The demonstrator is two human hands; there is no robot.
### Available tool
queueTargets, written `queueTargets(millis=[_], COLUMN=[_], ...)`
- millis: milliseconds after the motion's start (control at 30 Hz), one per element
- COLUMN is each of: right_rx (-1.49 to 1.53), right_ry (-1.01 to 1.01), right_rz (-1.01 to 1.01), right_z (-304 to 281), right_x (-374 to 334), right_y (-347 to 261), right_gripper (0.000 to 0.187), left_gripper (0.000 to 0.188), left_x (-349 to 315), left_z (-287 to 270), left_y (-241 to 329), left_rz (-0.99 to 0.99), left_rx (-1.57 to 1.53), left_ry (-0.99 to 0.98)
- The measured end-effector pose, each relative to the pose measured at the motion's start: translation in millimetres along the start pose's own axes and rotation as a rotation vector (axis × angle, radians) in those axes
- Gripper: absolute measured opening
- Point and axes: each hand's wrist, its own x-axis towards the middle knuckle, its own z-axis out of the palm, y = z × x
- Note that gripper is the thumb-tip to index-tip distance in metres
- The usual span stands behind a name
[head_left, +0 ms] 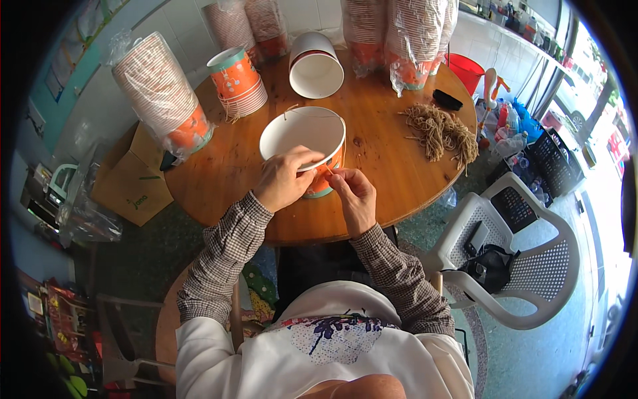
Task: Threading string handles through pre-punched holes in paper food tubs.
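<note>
An orange paper bucket (298, 136) with a white inside and a green base stands tilted on the round wooden table, its mouth toward me. My left hand (284, 178) grips its near rim, the thumb outside and the fingers reaching over the edge. Against the bucket's near right side, my right hand (355, 196) pinches a thin tan string (343, 151) between thumb and fingertips. That string also runs along the far rim, with a small knot or end at the far left of the rim. Where it passes through the wall near my fingers is too small to tell.
A heap of cut tan strings (440, 132) and a black object (447, 100) lie right on the table (379, 133). Stacked buckets with strings (240, 86), a lying bucket (316, 73) and plastic-wrapped stacks (159, 93) stand behind. A white chair (541, 259) is at right, a cardboard box (136, 183) left.
</note>
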Motion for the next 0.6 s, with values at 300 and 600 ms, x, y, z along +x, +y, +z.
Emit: queueTargets(millis=[300, 600], right_rx=[-0.026, -0.112], right_ry=[-0.006, -0.047], right_rz=[0.002, 0.037], right_z=[-2.9, -6.6], right_x=[3.1, 7.2], right_y=[4.5, 7.5], right_gripper=[0.011, 0.013], left_gripper=[0.013, 0.020], left_x=[0.5, -2.6], left_z=[-6.8, -4.9], left_y=[5.3, -2.0], left_rz=[-0.204, -0.086], left_rx=[0.245, 0.187], left_ry=[-0.211, -0.171])
